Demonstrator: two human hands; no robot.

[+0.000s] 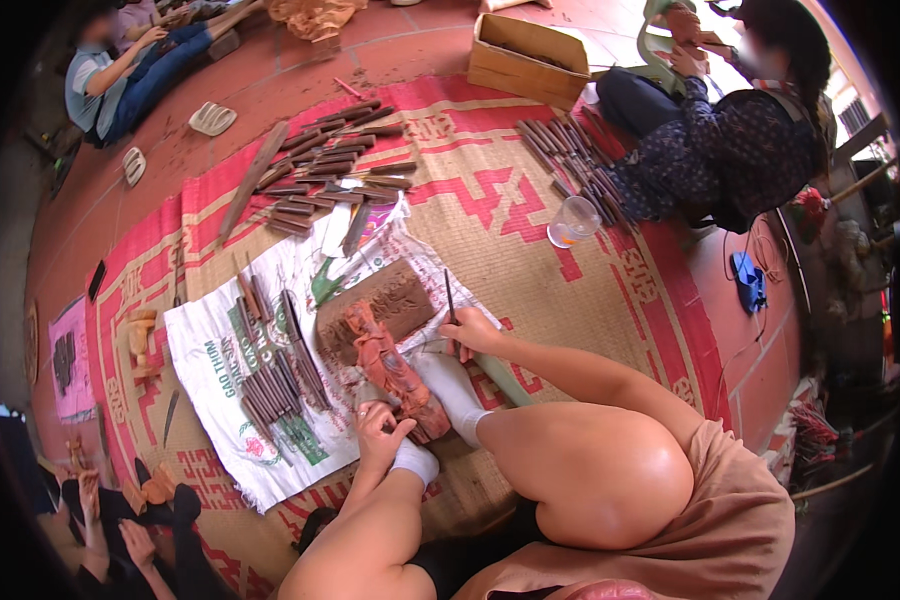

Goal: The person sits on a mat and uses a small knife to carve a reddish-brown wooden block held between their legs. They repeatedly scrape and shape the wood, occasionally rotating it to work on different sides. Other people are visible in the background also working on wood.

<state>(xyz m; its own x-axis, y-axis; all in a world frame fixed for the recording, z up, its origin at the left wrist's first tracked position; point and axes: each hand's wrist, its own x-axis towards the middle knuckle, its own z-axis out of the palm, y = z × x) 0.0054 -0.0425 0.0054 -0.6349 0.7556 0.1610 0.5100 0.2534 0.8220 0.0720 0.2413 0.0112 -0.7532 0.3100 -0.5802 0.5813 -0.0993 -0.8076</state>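
One big mat [500, 270] — on it a white sack [205, 345], probably keeping the tools [273, 390] together. A wooden block [402, 292] props the red carving [390, 365], set between socked feet [450, 388], seemingly for steadiness. Left hand [378, 430] beside it, fingers bent, grip unclear; right hand [472, 331] — fingers pinching a thin stick [449, 288] pointing up.

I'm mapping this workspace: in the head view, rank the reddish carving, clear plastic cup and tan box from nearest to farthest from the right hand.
1. Reddish carving, left of the right hand
2. Clear plastic cup, ahead and to the right
3. Tan box, farthest ahead, slightly right
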